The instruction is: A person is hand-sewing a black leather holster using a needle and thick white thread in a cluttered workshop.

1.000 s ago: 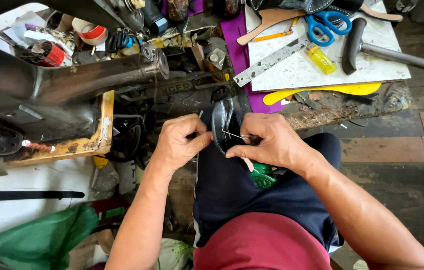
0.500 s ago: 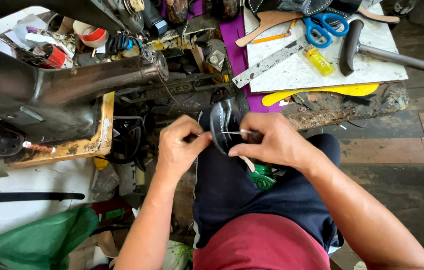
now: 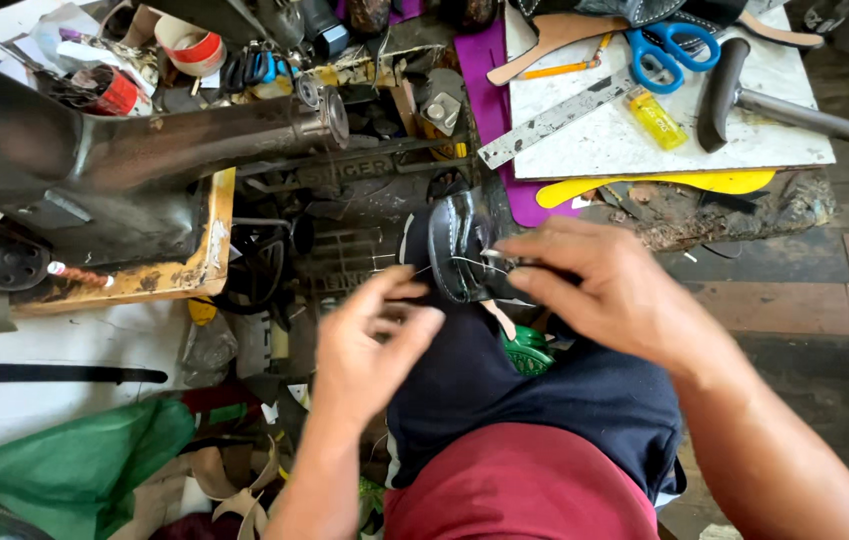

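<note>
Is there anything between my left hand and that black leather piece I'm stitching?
Nothing visible blocks it. The left hand sits just left of the black leather piece, with only a thin thread crossing that side. The right hand is against the piece from the other side.

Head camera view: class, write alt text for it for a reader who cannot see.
A person's right hand grips a black leather piece on the lap while the left hand pulls thread beside it. An old black sewing machine stands left; blue scissors, a metal ruler and a hammer lie on a white board.
</note>
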